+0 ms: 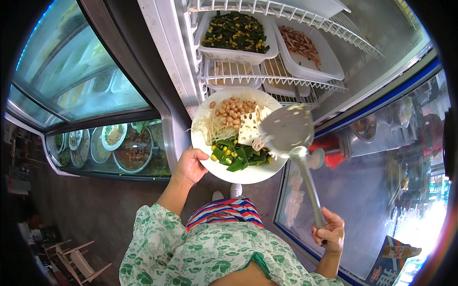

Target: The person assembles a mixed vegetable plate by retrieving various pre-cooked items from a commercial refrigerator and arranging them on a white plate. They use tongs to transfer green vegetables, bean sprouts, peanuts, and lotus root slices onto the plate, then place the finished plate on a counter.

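My left hand [191,167] grips the near left rim of a white plate [244,178], thumb on top. On the plate lie peanuts [232,110], pale thin shreds [222,128], lotus root slices [248,127] and dark green leaves with yellow beans [241,157], each in its own heap. A metal wok spatula [287,129] is in my right hand [330,230], fingers closed round the lower end of its handle. Its broad blade, with food bits stuck to it, hangs over the plate's right side beside the lotus root and hides part of the rim.
Ahead is an open fridge with white wire shelves [272,78]. A tub of green leaves and yellow beans [263,58] and a tub of brownish strips [332,72] stand inside. The fridge's glass door [329,190] swings out on the right. At left stands a glass display case [157,178] with several dishes.
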Tool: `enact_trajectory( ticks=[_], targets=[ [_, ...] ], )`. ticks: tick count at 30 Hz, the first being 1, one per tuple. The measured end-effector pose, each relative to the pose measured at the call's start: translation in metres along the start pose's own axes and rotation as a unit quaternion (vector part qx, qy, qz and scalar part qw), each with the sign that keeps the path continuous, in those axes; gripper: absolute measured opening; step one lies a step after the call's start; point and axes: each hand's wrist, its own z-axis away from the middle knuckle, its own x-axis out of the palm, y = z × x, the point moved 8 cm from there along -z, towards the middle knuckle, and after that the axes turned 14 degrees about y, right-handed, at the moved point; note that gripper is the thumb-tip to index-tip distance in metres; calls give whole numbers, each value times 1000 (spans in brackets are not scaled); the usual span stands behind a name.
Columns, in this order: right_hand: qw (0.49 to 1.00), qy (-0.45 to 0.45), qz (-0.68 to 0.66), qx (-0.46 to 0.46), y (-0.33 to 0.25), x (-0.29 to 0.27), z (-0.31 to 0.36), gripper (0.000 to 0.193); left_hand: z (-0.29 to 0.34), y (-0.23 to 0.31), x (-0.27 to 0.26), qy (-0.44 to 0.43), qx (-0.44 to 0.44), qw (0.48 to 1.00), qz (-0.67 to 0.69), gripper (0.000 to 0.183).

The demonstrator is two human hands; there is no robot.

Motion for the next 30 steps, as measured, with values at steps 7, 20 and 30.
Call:
enact_trajectory(
  ticks=[7, 20, 30],
  targets=[
    [994, 20, -45, 97, -8, -20, -73, 63, -6, -11, -28, 39, -5, 999, 32, 61],
    [954, -87, 275, -84, -6, 174, -287, 50, -3, -22, -58, 53, 4, 997, 53, 74],
    [973, -180, -122, 75, 29, 168, -352, 52, -16, -28, -65, 82, 18, 995, 45, 74]
  ],
)
